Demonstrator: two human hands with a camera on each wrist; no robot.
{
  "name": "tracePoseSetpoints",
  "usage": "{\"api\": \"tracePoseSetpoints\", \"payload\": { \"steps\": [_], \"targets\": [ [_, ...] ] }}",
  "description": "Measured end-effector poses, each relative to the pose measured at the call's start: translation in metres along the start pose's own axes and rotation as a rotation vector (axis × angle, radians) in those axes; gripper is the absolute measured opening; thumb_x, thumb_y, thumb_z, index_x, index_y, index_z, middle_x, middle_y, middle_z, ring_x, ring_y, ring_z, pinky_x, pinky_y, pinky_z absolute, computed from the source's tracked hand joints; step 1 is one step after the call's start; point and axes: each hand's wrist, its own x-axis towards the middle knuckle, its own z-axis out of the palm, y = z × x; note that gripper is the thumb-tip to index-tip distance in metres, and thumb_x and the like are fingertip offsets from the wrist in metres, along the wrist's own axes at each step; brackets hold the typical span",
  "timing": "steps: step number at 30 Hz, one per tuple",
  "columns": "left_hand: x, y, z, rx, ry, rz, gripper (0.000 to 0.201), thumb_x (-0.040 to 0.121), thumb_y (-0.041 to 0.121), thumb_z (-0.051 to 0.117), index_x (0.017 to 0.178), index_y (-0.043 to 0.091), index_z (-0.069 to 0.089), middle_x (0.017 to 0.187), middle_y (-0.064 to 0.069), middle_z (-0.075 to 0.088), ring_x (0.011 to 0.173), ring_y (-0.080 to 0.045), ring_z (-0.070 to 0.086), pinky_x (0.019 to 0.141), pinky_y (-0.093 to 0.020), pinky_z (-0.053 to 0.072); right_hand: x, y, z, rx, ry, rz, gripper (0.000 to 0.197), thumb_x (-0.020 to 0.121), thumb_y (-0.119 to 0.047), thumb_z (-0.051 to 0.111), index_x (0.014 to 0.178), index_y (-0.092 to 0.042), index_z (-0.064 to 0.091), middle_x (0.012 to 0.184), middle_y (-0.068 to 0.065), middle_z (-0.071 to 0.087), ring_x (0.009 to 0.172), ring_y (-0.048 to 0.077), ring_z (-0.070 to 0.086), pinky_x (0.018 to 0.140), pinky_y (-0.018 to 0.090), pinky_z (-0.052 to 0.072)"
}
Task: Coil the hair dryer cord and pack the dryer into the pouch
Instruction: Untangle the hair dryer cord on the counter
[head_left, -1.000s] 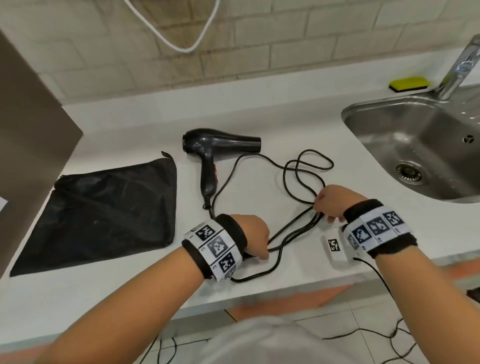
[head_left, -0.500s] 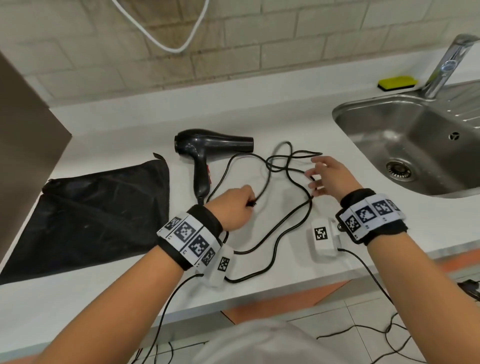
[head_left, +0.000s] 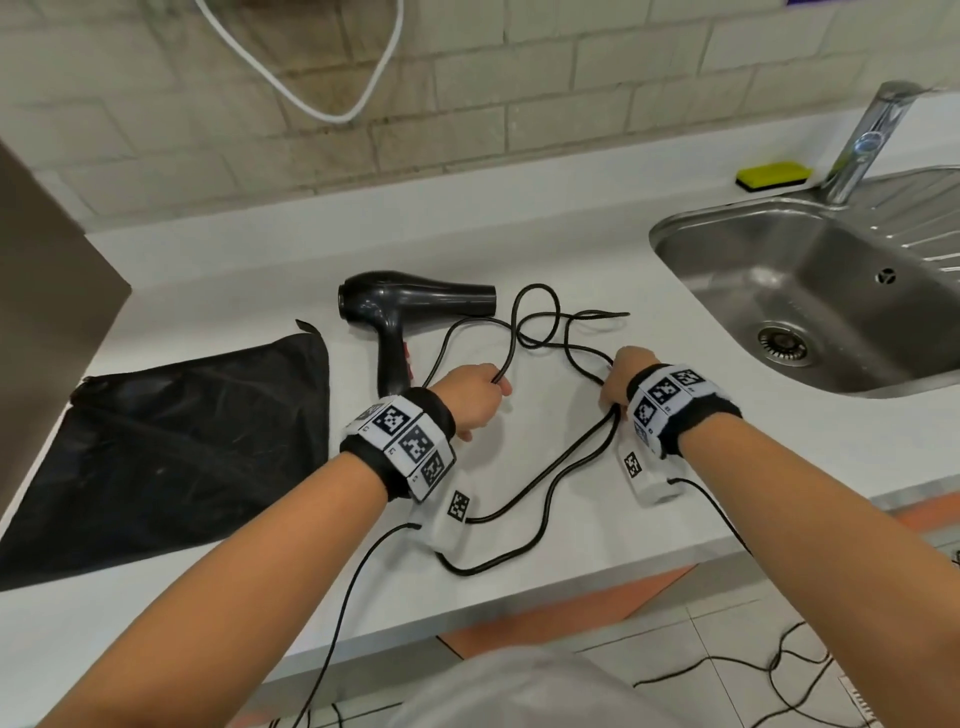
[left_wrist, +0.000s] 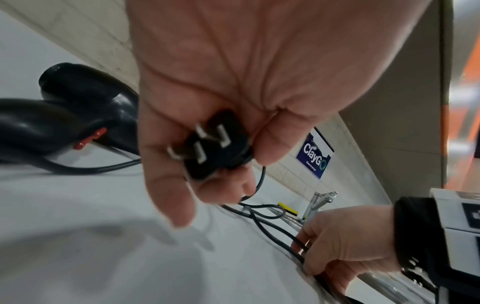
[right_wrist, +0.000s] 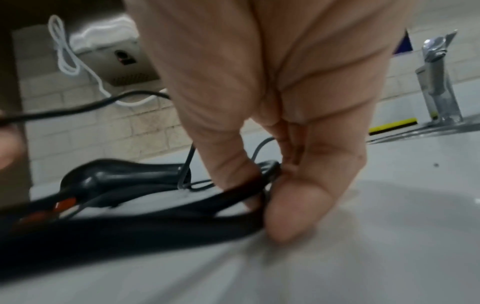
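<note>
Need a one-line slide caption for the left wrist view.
Left hand holds the hair dryer's plug while the right hand gathers cord on the counter.

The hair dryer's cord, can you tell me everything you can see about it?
The cord is thin, black and looks rubbery. It comes out of the bottom of the hair dryer handle and sprawls in loose, crossing loops over the white counter, not yet coiled. At its far end is a black plug with three flat metal prongs, which the left hand pinches. The right hand holds a few strands gathered between its fingers. One bend lies near the counter's front edge.
</note>
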Motion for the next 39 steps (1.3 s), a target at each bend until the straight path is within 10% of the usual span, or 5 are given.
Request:
{"api": "tracePoseSetpoints", "payload": {
  "steps": [4, 9, 16, 22, 39],
  "targets": [
    [0.014, 0.002, -0.004, -0.137, -0.001, -0.059, 0.023, 0.095, 0.005, 0.035, 0.106, 0.012, 0.054, 0.081, -0.004, 0.048, 0.066, -0.013, 0.047, 0.05, -0.023, 0.039, 0.009, 0.009, 0.001, 0.356, 0.016, -0.084, 0.021, 0.092, -0.009, 0.048, 0.071, -0.007, 0.047, 0.073, 0.009, 0.056, 0.061, 0.019, 0.055, 0.065, 0.027, 0.052],
    [0.035, 0.012, -0.003, -0.427, -0.041, -0.229, 0.022, 0.096, 0.03, 0.044, 0.098, 0.008, 0.051, 0.068, -0.002, 0.045, 0.047, -0.013, 0.043, 0.056, -0.026, 0.045, -0.008, 0.001, -0.004, 1.043, 0.009, -0.177, 0.03, 0.09, 0.01, 0.032, 0.072, -0.011, 0.042, 0.077, 0.008, 0.05, 0.053, 0.021, 0.053, 0.054, 0.03, 0.057],
    [0.055, 0.034, 0.01, -0.886, -0.109, -0.189, 0.009, 0.1, 0.014, 0.034, 0.107, 0.012, 0.04, 0.108, -0.008, 0.061, 0.037, -0.009, 0.05, 0.049, -0.028, 0.045, -0.023, -0.008, -0.001, 1.048, -0.064, -0.401, 0.024, 0.09, 0.013, 0.036, 0.099, -0.002, 0.051, 0.077, 0.006, 0.053, 0.046, 0.012, 0.056, 0.046, 0.022, 0.052],
    [0.065, 0.042, 0.007, -0.848, 0.025, -0.244, 0.014, 0.099, 0.015, 0.038, 0.093, 0.006, 0.045, 0.059, -0.007, 0.06, 0.036, -0.015, 0.057, 0.055, -0.031, 0.052, -0.02, 0.0, -0.006, 0.727, 0.072, -0.319, 0.018, 0.092, -0.017, 0.048, 0.093, -0.012, 0.066, 0.071, -0.003, 0.056, 0.061, 0.011, 0.044, 0.054, 0.02, 0.037],
    [0.049, 0.017, -0.014, -0.854, 0.084, 0.023, 0.026, 0.101, 0.016, 0.031, 0.082, 0.018, 0.049, 0.068, 0.005, 0.045, 0.035, -0.005, 0.032, 0.042, -0.02, 0.035, 0.003, 0.022, -0.011, 1.067, 0.294, 0.036, 0.013, 0.091, -0.002, 0.041, 0.087, 0.0, 0.053, 0.066, 0.01, 0.053, 0.043, 0.02, 0.047, 0.03, 0.016, 0.04]
  ]
}}
